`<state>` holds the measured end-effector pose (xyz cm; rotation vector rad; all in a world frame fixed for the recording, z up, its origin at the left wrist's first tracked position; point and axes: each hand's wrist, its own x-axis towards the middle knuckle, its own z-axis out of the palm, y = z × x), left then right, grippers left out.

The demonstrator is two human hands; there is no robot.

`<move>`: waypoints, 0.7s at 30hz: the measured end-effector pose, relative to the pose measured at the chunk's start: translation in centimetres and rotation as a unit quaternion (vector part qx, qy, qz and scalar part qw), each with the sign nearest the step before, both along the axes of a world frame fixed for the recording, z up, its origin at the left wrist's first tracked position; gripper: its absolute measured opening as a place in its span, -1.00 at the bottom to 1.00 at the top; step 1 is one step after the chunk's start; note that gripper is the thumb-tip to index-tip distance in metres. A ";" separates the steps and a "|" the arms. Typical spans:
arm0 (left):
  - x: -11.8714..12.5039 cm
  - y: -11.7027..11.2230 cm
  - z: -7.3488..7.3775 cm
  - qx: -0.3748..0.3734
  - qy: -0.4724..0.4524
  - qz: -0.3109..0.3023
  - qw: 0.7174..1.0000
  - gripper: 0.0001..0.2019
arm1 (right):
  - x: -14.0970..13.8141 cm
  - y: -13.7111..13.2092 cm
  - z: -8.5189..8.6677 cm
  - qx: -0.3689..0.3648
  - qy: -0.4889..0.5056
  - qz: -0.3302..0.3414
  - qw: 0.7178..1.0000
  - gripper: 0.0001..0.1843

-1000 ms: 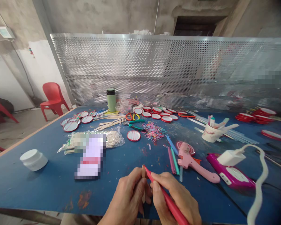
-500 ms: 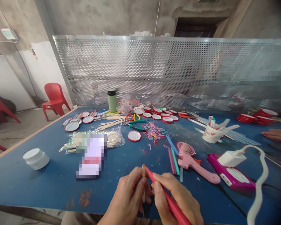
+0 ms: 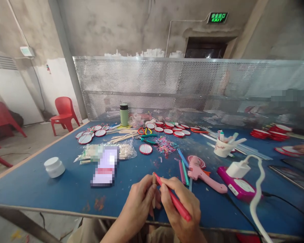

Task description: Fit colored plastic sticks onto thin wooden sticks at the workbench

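At the front edge of the desk [image 3: 53,192], the left hand [image 3: 139,206] pinched a thin wooden stick [image 3: 154,179] upright. The right hand [image 3: 183,206] was clamped on a red pen [image 3: 171,197], its tip touching the stick's top. A green wall sign [image 3: 218,17] read "EXIT".

Bare concrete walls [image 3: 116,27] fill the top; a green exit sign [image 3: 218,17] glows upper right above a dark doorway [image 3: 205,49]. A perforated metal screen [image 3: 182,87] spans the middle, with red chairs [image 3: 64,113] at left.
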<state>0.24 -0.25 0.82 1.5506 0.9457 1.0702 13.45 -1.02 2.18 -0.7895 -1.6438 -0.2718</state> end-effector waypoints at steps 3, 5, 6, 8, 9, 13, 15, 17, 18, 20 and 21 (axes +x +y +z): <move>0.0 0.1 -0.2 0.010 0.001 0.001 1.000 -0.69 | 0.0 0.2 -0.2 -0.024 0.005 0.020 1.000 -0.87; 0.0 0.3 -0.4 0.026 -0.004 -0.005 1.000 -0.69 | 0.1 0.2 -0.3 -0.031 0.011 0.028 0.999 -0.86; 0.0 0.3 -0.5 0.032 -0.009 -0.005 0.999 -0.69 | 0.1 0.3 -0.4 -0.035 0.012 0.034 0.999 -0.86; 0.0 0.4 -0.7 0.049 -0.015 -0.004 0.999 -0.68 | 0.1 0.2 -0.4 -0.050 0.008 0.042 0.998 -0.83; 0.0 0.5 -0.8 0.056 -0.018 -0.005 0.998 -0.69 | 0.1 0.2 -0.4 -0.053 0.007 0.045 0.998 -0.82; 0.0 0.6 -0.9 0.057 -0.046 -0.008 0.997 -0.71 | 0.0 0.1 -0.5 -0.046 0.022 0.045 0.998 -0.82; 0.1 0.7 -1.0 0.060 -0.053 -0.010 0.997 -0.71 | 0.0 0.2 -0.6 -0.052 0.029 0.051 0.997 -0.82; 0.1 1.0 -1.3 0.071 -0.059 -0.010 0.996 -0.70 | 0.0 0.4 -0.9 -0.059 0.032 0.056 0.996 -0.81; 0.1 1.3 -1.5 0.075 -0.061 -0.013 0.995 -0.69 | 0.1 0.5 -1.0 -0.056 0.033 0.056 0.996 -0.81; 0.2 1.6 -1.9 0.074 -0.062 -0.011 0.995 -0.66 | 0.1 0.7 -1.2 -0.056 0.034 0.051 0.997 -0.80; 0.3 1.8 -2.0 0.068 -0.065 -0.007 0.996 -0.65 | 0.2 0.7 -1.3 -0.053 0.037 0.049 0.997 -0.80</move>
